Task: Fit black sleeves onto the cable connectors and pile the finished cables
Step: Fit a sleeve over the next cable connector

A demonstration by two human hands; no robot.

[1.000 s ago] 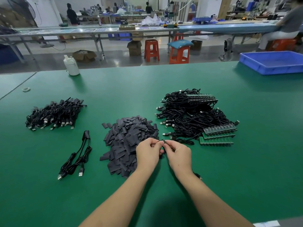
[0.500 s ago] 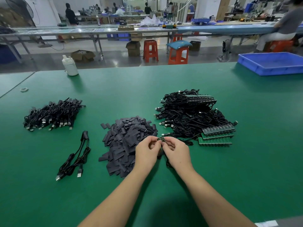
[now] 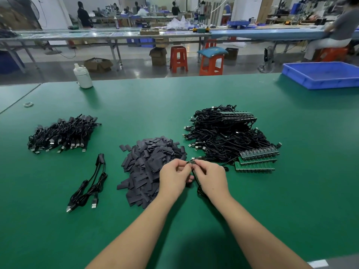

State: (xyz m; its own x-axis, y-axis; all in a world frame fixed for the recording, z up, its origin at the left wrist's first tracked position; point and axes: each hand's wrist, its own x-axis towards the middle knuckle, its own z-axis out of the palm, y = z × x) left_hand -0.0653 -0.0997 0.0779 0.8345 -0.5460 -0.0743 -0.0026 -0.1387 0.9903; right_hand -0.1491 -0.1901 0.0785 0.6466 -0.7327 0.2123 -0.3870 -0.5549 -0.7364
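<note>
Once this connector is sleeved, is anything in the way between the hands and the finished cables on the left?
Only the pile of loose sleeves, which lies left of both hands, the left hand and right hand, before the finished cables. It is low, so carrying over it should work.

Illumination is even and bright, from overhead sources out of frame; the green desk (image 3: 136, 230) shows soft, diffuse shadows beneath the forearms and a short one beside the white bottle (image 3: 83, 76); the polished floor (image 3: 136, 68) carries pale glare patches; wide-angle distortion bows the far benches and the blue tray (image 3: 320, 82) toward the edges; the foreground is sharp; background figures are slightly soft; the frame corners show mild smearing.
</note>
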